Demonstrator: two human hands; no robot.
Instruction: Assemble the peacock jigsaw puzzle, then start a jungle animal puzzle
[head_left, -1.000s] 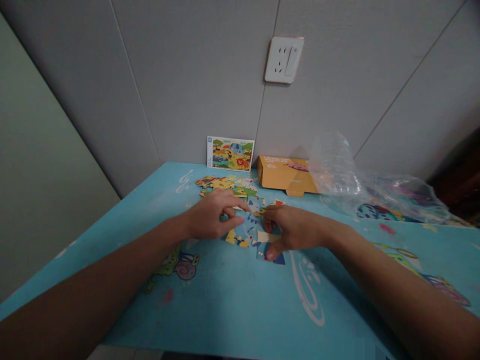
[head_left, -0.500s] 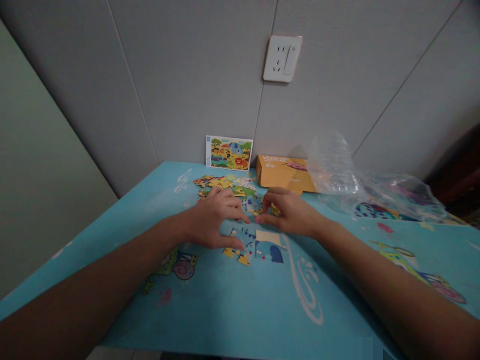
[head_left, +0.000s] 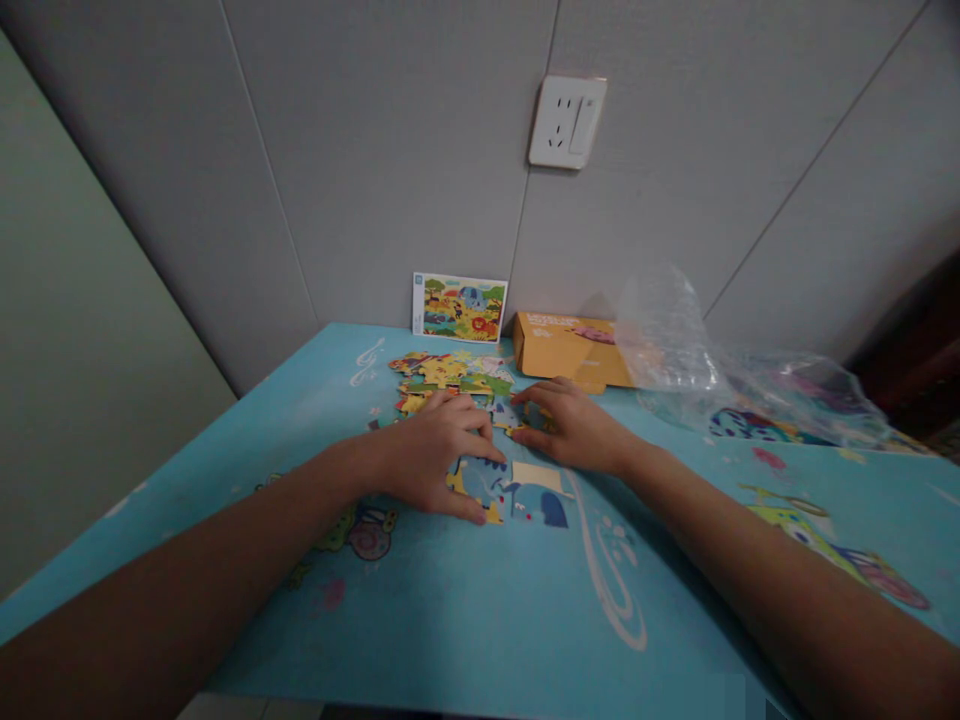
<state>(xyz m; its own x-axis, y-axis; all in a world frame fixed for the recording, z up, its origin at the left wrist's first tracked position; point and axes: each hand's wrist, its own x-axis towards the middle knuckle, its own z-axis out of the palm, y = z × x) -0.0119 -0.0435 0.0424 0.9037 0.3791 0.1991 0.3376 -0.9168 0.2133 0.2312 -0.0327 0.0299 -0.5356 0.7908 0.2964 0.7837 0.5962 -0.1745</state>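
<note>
My left hand (head_left: 431, 450) spans a blue-and-yellow jigsaw piece (head_left: 484, 480) lying flat on the table, thumb at its near edge and index finger at its far edge. Right beside that lies a blue piece (head_left: 538, 505) with part of an elephant on it. My right hand (head_left: 574, 428) curls its thumb and index finger around another jigsaw piece (head_left: 504, 411), blue and yellow and partly covered by the fingers. Behind both hands, several joined yellow and green pieces (head_left: 442, 370) form a patch of puzzle. My left hand hides some of them.
A picture card (head_left: 463, 308) with animals leans on the wall. To its right are an orange box (head_left: 566, 350) and crumpled clear plastic (head_left: 671, 335). A cream-coloured flat piece (head_left: 536, 476) lies between the hands. The blue tablecloth (head_left: 450, 620) has cartoon prints.
My left hand has come down and slightly nearer, its thumb and index finger now at the edges of the blue-and-yellow piece. The right hand has shifted only a little.
</note>
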